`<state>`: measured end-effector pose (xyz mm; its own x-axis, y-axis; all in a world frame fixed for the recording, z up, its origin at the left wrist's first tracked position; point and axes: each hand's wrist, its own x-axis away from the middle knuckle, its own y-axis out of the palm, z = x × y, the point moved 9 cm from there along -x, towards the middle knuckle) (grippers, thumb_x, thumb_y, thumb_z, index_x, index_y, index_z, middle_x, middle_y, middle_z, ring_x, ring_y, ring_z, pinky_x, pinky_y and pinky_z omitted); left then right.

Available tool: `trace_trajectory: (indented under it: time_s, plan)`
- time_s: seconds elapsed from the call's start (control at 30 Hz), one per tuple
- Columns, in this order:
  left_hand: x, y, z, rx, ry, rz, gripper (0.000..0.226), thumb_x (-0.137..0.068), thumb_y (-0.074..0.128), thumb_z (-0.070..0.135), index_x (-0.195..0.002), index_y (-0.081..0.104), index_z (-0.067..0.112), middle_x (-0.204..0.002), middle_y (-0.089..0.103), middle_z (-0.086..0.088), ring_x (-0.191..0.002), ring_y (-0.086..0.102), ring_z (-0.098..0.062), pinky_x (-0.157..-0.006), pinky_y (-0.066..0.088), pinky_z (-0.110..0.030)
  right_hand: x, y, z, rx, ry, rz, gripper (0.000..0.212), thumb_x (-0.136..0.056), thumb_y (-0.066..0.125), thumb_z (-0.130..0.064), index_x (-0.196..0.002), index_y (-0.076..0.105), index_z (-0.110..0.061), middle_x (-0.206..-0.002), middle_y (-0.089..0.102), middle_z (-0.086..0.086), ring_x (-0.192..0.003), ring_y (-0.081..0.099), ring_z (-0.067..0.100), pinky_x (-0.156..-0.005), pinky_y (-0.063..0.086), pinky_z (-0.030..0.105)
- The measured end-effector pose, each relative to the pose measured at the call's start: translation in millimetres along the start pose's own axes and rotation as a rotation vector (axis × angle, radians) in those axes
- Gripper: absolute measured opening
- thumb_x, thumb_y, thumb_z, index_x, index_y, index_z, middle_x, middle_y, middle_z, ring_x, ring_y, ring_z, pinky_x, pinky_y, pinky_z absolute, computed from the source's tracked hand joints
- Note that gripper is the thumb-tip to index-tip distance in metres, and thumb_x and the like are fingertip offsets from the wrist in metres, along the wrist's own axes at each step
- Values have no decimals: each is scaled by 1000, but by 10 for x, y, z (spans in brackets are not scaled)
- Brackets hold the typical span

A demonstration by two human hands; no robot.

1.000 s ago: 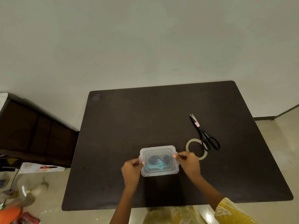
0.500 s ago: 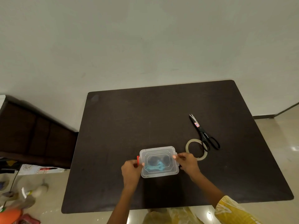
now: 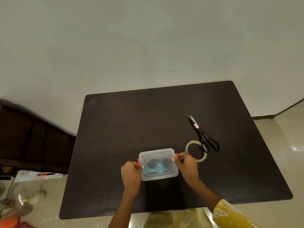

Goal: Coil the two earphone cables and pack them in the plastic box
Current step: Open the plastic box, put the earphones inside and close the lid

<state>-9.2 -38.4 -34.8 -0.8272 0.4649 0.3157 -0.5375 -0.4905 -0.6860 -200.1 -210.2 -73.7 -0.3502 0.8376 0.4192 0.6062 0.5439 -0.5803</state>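
On dark tabletop (image 3: 115, 129) | lidded clear plastic box (image 3: 158, 164), coiled blue and black earphone cables (image 3: 155, 167) inside | left hand (image 3: 131, 176), right hand (image 3: 187, 166) fingers pinching orange side latches (image 3: 176, 156), likely to lock lid.

wall (image 3: 148, 38): plain pale | floor (image 3: 287, 137): glossy tile | table (image 3: 131, 120): dark

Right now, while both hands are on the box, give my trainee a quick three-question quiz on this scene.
1. True or false: the lid sits on the plastic box.
2. What touches the scissors? A) the tape roll B) the box C) nothing
3. Where do the left hand and right hand grip?

Key
1. True; the teal cable and dark cable show through it.
2. A; a handle loop overlaps the roll.
3. At the red clips on the box's short ends, one hand per side.
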Motion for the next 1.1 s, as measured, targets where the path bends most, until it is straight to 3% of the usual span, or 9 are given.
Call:
trace_trajectory:
  time_s: [0.17, 0.27, 0.37, 0.5, 0.57, 0.67, 0.83, 0.97, 1.1]
  plan:
    - [-51, 38, -117, 5, -30, -20, 22, -77, 70, 1, -57, 63, 4, -55, 61, -7, -48, 53, -10, -41, 41, -11, 74, -18, -144, 156, -110, 78, 15, -90, 62, -26, -84, 61, -13, -79, 63, 2, -72, 60, 13, -63, 49, 21]
    - [-60, 43, -66, -48, 49, -28, 13, -78, 72, 7, -91, 70, 6, -84, 69, -12, -78, 66, -19, -71, 57, -28, 29, -50, -318, 313, -189, 96, 17, -92, 58, -24, -86, 63, -9, -87, 62, 6, -72, 57, 13, -60, 42, 22]
    - [-58, 246, 196, -364, 293, -165, 71, -87, 64, 19, -147, 27, 17, -153, 24, -13, -141, 24, -31, -109, 32, -39, -133, -55, -663, 472, -284, 122, 15, -94, 54, -21, -95, 65, -10, -97, 59, 3, -79, 60, 17, -61, 34, 22]
    - [13, 698, 573, -733, 832, -422, 72, -90, 58, 21, -148, 17, 32, -156, -13, -2, -143, -9, -22, -113, 30, -41, -533, 89, -1132, 511, -382, 66, 16, -93, 54, -19, -101, 67, -15, -103, 59, 4, -93, 61, 21, -68, 45, 28]
    - [-103, 778, 483, -756, 721, -530, 62, -98, 43, 28, -148, 8, 36, -156, -19, 3, -140, -20, -14, -113, 29, -36, -656, 173, -1263, 486, -402, 0, 22, -94, 52, -18, -112, 64, -15, -111, 59, 5, -101, 60, 21, -78, 49, 30]
    - [-291, 785, 514, -657, 574, -429, 60, -99, 39, 33, -148, 5, 37, -156, -20, 2, -145, -14, -18, -111, 33, -36, -672, 47, -1246, 381, -383, 63, 27, -95, 49, -18, -119, 59, -15, -119, 56, 5, -108, 57, 22, -85, 49, 35]
    - [-612, 761, 667, -519, 328, -258, 60, -99, 41, 30, -149, 7, 36, -159, -12, 0, -146, -6, -20, -105, 42, -40, -552, -303, -577, 454, -270, 202, 27, -91, 57, -35, -105, 63, -13, -107, 59, 6, -95, 60, 22, -74, 52, 34]
    - [-728, 764, 747, -505, 261, -239, 61, -98, 45, 28, -149, 12, 35, -159, -9, 2, -146, -6, -19, -102, 44, -41, -454, -363, -36, 670, -135, 151, 46, -75, 66, -55, -99, 66, -15, -106, 63, 3, -100, 60, 21, -91, 43, 37]
    - [-750, 807, 764, -550, 252, -266, 62, -98, 44, 29, -149, 9, 33, -159, -9, 0, -146, -5, -21, -106, 40, -42, -462, -222, 65, 718, -150, 63, 35, -74, 68, -37, -100, 66, -12, -105, 65, 5, -99, 61, 23, -86, 43, 37]
